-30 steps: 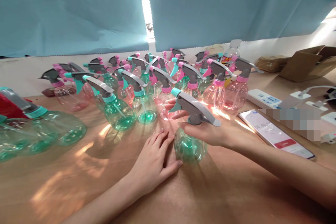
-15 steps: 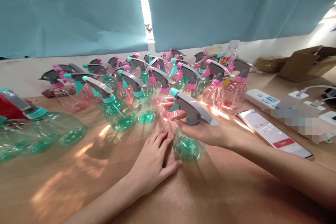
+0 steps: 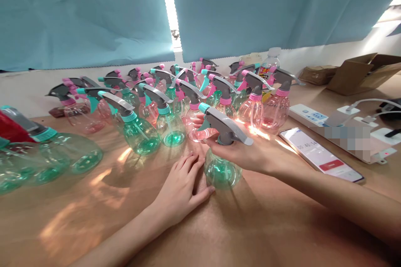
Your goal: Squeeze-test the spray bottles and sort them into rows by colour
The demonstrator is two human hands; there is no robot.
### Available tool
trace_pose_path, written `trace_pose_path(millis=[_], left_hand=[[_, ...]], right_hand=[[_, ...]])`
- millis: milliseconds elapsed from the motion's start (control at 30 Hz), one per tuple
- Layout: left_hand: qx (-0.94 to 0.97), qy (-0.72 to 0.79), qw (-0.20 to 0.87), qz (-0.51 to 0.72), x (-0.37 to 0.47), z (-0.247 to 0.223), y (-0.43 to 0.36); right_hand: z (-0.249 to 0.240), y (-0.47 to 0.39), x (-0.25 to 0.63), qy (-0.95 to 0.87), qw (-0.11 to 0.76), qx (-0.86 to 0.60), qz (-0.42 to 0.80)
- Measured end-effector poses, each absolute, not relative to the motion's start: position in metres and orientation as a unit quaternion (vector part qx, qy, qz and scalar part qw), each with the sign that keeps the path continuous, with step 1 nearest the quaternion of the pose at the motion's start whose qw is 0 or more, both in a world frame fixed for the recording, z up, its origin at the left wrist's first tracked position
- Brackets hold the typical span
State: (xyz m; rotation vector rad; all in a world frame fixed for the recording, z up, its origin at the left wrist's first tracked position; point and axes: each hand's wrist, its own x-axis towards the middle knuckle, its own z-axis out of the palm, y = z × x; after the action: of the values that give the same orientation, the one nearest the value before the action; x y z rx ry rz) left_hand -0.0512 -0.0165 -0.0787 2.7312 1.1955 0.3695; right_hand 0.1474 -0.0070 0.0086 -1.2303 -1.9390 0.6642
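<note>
A clear green spray bottle [image 3: 222,172] with a grey head and teal nozzle stands upright on the table in front of me. My right hand [image 3: 239,152] is wrapped round its neck, just below the trigger head; part of the fingers is hidden behind the bottle. Flat on the table to the left lies my left hand [image 3: 181,185], fingers stretched out and thumb close to the bottle's base, holding nothing. Just beyond the hands stand a green spray bottle [image 3: 171,131] with a teal collar and a pink spray bottle [image 3: 196,127], partly covered by my right fingers.
Several more pink and green spray bottles [image 3: 140,139] crowd the back of the wooden table. Green bottles [image 3: 78,154] lie at the left beside something red. To the right are a phone [image 3: 316,150] showing a timer, a power strip [image 3: 308,114] with plugs, and an open cardboard box [image 3: 357,75].
The view has shifted slightly, so things at the right appear a little farther left. My right hand stays round the bottle's neck, and my left hand rests in the same spot.
</note>
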Motion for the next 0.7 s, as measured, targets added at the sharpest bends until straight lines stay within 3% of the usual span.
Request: trace_pose_path(millis=[700], left_hand=[[0.906, 0.397, 0.067, 0.127, -0.051, -0.077, -0.018]], right_hand=[[0.021, -0.011, 0.146, -0.737, 0.346, -0.489, 0.313]])
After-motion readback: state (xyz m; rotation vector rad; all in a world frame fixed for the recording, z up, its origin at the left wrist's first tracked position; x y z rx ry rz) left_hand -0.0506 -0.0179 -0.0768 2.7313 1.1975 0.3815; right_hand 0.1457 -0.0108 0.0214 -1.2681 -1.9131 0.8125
